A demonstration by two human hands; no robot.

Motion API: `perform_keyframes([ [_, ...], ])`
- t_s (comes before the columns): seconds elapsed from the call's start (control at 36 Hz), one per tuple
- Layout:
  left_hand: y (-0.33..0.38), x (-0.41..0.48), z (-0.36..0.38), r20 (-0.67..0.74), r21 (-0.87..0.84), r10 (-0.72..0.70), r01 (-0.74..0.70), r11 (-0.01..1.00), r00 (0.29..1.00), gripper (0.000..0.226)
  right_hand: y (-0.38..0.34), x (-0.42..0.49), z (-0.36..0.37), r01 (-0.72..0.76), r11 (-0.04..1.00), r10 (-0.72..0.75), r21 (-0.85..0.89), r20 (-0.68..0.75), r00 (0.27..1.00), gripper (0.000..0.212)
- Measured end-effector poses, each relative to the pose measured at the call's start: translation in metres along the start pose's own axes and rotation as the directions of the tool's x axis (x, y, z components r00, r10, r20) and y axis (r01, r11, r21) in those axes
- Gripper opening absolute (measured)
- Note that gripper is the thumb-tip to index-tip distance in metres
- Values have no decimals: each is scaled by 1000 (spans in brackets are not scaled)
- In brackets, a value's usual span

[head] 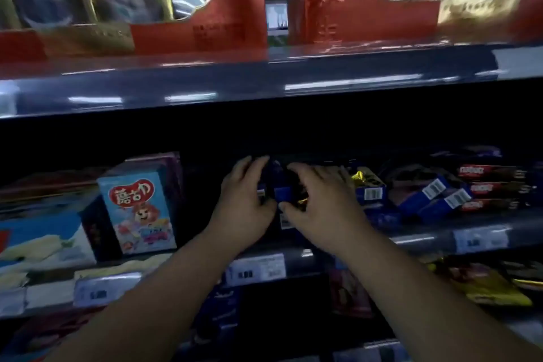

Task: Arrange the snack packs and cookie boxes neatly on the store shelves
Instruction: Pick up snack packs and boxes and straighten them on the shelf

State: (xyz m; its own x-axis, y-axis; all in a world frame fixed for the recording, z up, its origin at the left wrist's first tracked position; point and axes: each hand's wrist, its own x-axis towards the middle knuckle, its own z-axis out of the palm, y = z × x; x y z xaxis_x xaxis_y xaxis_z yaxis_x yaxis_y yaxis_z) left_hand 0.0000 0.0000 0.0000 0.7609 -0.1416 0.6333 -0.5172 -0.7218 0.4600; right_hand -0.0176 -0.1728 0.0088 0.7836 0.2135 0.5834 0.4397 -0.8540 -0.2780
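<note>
I'm seeing a grey upper shelf point(264, 88) catching bright light streaks along its glossy edge. Shadow is filling the bay beneath it.

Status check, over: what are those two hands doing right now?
Left hand, right hand: both grip blue packs on middle shelf. Loose packs at right lie askew. Nothing in the way.
</note>
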Motion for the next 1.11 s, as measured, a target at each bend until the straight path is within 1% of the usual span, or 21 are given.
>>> perform_keyframes([
  [0.06,-1,2,-1,54,-43,-58,60,997,997,70,-5,5,6,11,996,-9,-87,25,1000,69],
  [0.11,-6,3,2,100,-47,-112,117,992,989,68,-9,9,12,34,992,-28,-122,53,998,71],
  [0.17,-10,2,3,113,-47,-153,159,986,982,60,-8,12,18,72,990,-62,-125,79,995,67],
  [0.22,-13,1,4,88,-60,-163,169,984,983,54,-6,12,20,123,978,-112,-167,72,991,59],
  [0.28,-11,-2,6,66,-64,-164,169,984,984,48,-1,11,22,133,971,-127,-201,42,991,55],
  [0.42,2,-1,16,2,-58,-168,168,984,986,25,22,7,18,104,968,-144,-227,-169,975,46],
  [0.56,22,-1,28,-10,-57,-174,173,983,985,20,39,4,8,79,976,-123,-202,-214,969,39],
  [0.72,45,-7,31,-45,-94,-194,190,977,980,16,62,-2,-8,22,979,-65,-203,-205,977,43],
  [0.83,48,-12,22,-35,-120,-285,279,953,958,15,79,-7,-18,-22,975,-22,-220,-197,980,46],
  [0.94,40,-22,10,-69,-208,-381,360,909,922,18,85,-10,-19,-51,979,12,-196,-197,980,43],
  [1.03,30,-31,-1,-90,-226,-446,418,880,890,15,81,-13,-14,-26,990,-3,-135,-207,978,40],
  [1.11,21,-38,-12,-105,-234,-474,441,866,874,14,73,-17,-9,6,997,-23,-76,-222,975,36],
])
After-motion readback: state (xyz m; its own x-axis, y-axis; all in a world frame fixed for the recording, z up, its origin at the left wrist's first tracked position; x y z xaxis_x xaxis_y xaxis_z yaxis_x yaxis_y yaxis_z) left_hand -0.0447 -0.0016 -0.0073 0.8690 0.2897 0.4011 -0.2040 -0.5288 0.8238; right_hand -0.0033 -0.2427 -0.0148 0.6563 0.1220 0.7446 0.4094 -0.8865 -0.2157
